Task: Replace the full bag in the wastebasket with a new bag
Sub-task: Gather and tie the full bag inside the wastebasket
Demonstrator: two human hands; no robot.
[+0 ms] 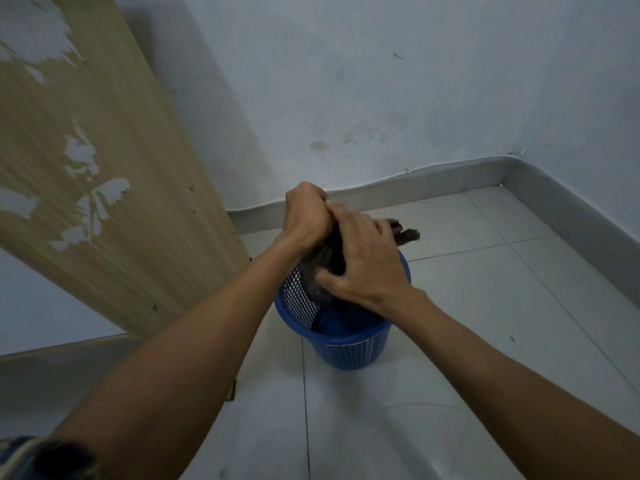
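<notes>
Both hands (304, 216) grip black bag (320, 268) in wastebasket (346, 348).

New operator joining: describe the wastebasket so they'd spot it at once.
Look at the tiled floor by the wall. Right of the peeling wood-grain panel stands a wastebasket, under the left hand and right hand gripping a dark bag. It alone is blue with lattice sides.

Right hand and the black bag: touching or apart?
Touching. Head view: the right hand presses into the black bag, thumb and fingers curled round it, over the blue wastebasket. The left hand grips its gathered top.
</notes>
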